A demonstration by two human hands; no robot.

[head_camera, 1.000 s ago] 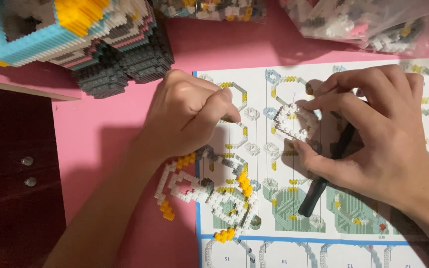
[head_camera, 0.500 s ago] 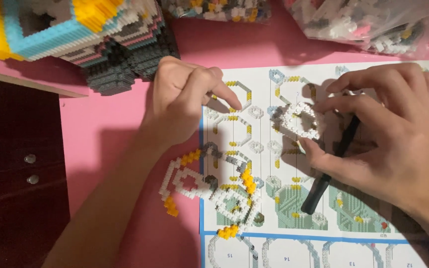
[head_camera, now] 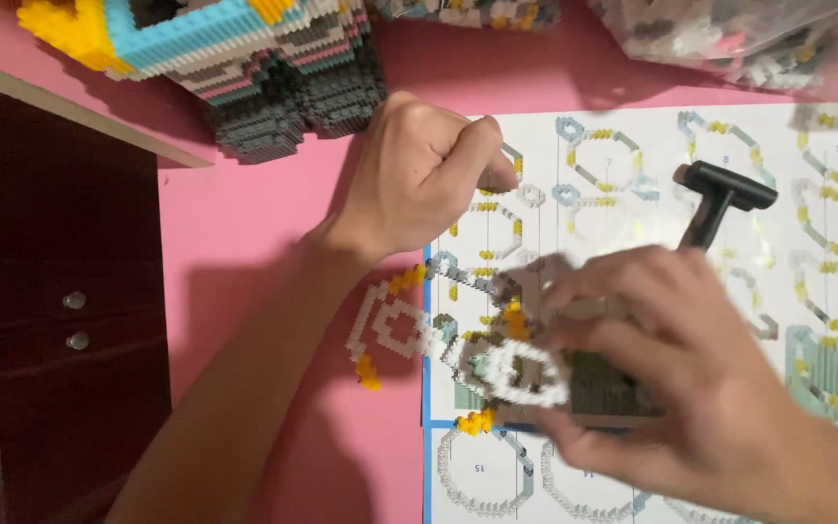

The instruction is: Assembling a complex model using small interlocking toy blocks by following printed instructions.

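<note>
Head view, lower centre: our right hand (head_camera: pixel 691 388) fingers pinch a white micro-brick ring (head_camera: pixel 521 374), light and brittle; we judge its edges the safest hold; our left hand (head_camera: pixel 419 180) rests curled, holding nothing we can see, on the instruction sheet (head_camera: pixel 826 252).

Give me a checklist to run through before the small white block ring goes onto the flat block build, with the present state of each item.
1. White ring in the right hand: ok, held at the fingertips, though blurred.
2. Black tool secured: ok, tucked in the same hand, head sticking up.
3. Left hand steadying the work: not ok, it rests fisted on the instruction sheet, apart from the flat block build.
4. Flat block build lying flat: ok, half on the sheet, half on the pink table.
5. Exact spot for the ring visible: cannot tell, the right hand covers it.
</note>
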